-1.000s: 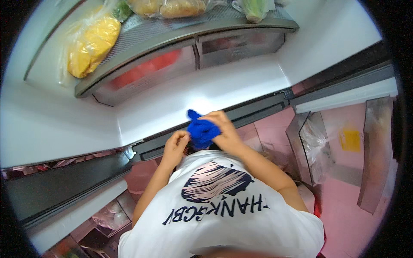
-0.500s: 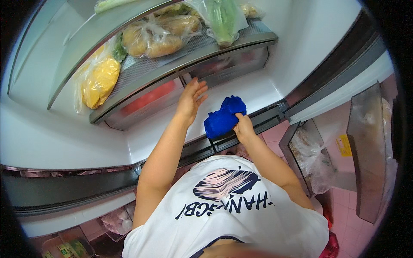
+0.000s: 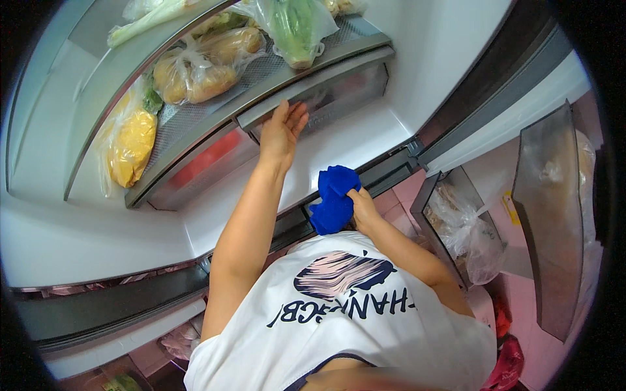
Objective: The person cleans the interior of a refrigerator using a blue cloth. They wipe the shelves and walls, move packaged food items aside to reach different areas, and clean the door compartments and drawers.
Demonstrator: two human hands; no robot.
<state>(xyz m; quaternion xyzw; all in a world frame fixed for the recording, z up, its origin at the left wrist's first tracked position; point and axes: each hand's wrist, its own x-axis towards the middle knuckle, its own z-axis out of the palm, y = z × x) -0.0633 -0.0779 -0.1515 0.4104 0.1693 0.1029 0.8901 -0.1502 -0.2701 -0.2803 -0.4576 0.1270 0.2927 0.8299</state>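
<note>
My right hand (image 3: 365, 207) is closed on a crumpled blue cloth (image 3: 336, 195), which hangs over the front sill of the fridge, close to my shirt. My left hand (image 3: 282, 137) reaches up to the right clear drawer (image 3: 339, 94) under the lower shelf. Its fingers look apart and lie at the drawer's upper front edge; I cannot tell whether they touch it. That drawer stands slightly forward from under the shelf. Beside it, the left drawer (image 3: 208, 159) shows something red through its front.
On the glass shelf (image 3: 189, 133) above lie a yellow bag (image 3: 134, 150), bagged potato-like produce (image 3: 202, 68) and a bagged green vegetable (image 3: 293, 32). The open right door carries a bin (image 3: 456, 225) with plastic bags and a tall translucent bin (image 3: 548, 215). The left door (image 3: 111, 309) also stands open.
My right hand has brought the blue cloth down and back toward me. The right drawer has come slightly forward, with my left hand at its edge. The view has shifted.
</note>
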